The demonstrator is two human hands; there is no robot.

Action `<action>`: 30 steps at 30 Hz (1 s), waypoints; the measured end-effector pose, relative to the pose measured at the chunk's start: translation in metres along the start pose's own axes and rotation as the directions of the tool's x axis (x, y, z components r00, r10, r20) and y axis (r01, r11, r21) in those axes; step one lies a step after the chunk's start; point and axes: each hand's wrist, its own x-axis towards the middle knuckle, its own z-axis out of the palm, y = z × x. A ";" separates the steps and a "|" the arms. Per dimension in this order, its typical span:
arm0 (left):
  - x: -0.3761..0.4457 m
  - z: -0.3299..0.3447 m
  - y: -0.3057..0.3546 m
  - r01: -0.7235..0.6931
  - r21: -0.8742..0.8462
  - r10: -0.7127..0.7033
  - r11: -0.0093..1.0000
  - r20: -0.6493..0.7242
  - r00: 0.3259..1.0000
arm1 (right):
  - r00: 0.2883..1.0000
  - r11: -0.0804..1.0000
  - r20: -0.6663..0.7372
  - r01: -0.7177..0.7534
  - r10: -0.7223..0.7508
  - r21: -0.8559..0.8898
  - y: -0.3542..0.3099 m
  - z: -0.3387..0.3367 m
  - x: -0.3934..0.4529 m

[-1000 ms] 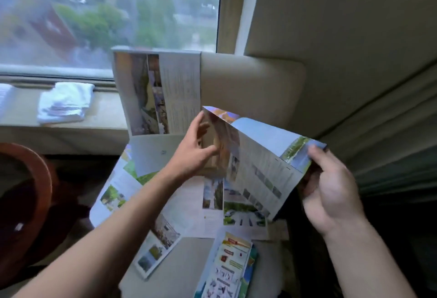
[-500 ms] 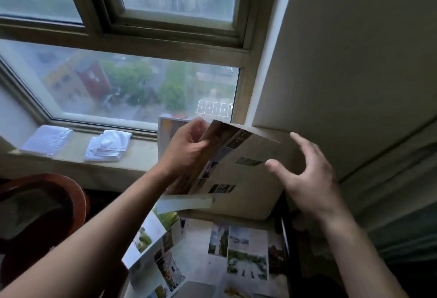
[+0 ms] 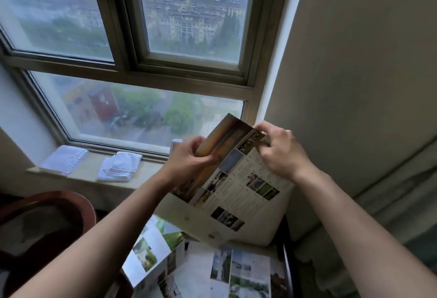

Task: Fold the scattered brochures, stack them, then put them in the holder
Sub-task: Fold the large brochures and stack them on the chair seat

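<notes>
Folding is the step you are in: from the head view, you hold one brochure (image 3: 233,179) up in the air in front of the window (image 3: 146,113), above the far edge of the table (image 3: 201,281). Your left hand (image 3: 189,160) grips its left panel, fingers curled round the edge, and your right hand (image 3: 281,149) pinches the top corner between thumb and fingertips. One panel is already turned over; the lower part hangs loose toward a pale cushion (image 3: 267,222).

Next, I judge, you need to bring the panels edge to edge and run a crease, which calls for a flat surface or a firm pinch along the fold.

More open brochures (image 3: 236,271) lie scattered on the table below, overlapping, one hanging past its left edge. No holder shows here, so I cannot tell where it stands. A wooden chair (image 3: 47,226) sits off the left edge, a wall (image 3: 354,84) closes the right; folded cloths (image 3: 119,166) rest on the sill. Room is freest straight down.
</notes>
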 end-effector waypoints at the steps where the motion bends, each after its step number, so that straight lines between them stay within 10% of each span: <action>1: -0.004 -0.003 -0.008 0.042 0.053 -0.044 0.998 0.034 0.998 | 1.000 0.999 0.012 -0.015 0.015 0.032 0.001 -0.006 0.004; 7: -0.029 -0.016 -0.047 0.279 0.191 -0.317 0.941 0.216 0.923 | 0.992 0.995 0.077 -0.097 0.097 0.007 0.012 -0.032 0.016; 13: -0.034 -0.006 -0.054 0.312 0.188 -0.302 0.931 -0.081 0.950 | 0.988 0.987 0.009 -0.154 0.155 -0.045 0.017 -0.035 0.014; 30: -0.029 0.014 -0.002 0.352 -0.201 -0.319 0.914 0.180 0.930 | 0.953 0.939 0.171 -0.281 0.249 0.199 0.013 0.062 -0.045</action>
